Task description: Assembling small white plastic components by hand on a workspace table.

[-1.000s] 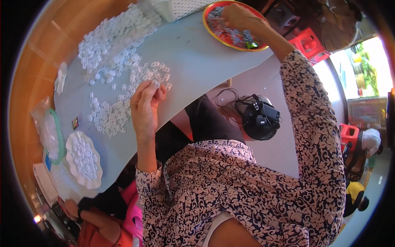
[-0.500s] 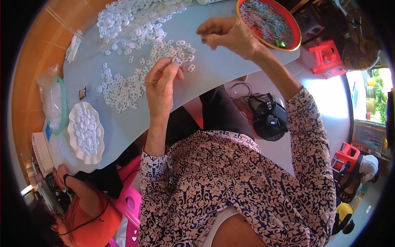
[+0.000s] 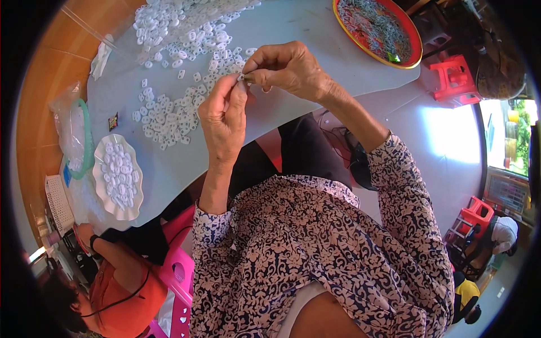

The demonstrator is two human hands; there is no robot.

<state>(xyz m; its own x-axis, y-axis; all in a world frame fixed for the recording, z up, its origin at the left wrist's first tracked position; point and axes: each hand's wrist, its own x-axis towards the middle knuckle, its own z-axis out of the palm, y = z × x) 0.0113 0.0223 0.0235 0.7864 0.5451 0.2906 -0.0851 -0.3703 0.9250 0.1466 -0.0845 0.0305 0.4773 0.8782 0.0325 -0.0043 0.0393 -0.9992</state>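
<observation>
My left hand (image 3: 222,118) is closed in a pinch on a small white plastic piece (image 3: 241,78), held upright above the table. My right hand (image 3: 293,73) meets it from the right, thumb and forefinger pressed together at the piece; whatever is between those fingertips is too small to make out. Around my left hand lie several loose white plastic pieces (image 3: 169,118), flat and oblong with holes. A larger heap of them (image 3: 163,28) covers the far left of the table. A red round tray (image 3: 418,42) with a yellow rim, at the far right, holds many thin grey metal bits.
On the left of the grey table (image 3: 315,34) stands a scalloped white dish (image 3: 100,186) of white pieces, with a clear plastic bag (image 3: 70,127) beyond. A person in orange (image 3: 135,296) sits at lower left by a pink chair (image 3: 180,270). Red stools (image 3: 453,79) stand right.
My right hand has come from beside the red tray, moving left and nearer, until its fingertips meet the white piece in my left hand. The left hand has hardly moved.
</observation>
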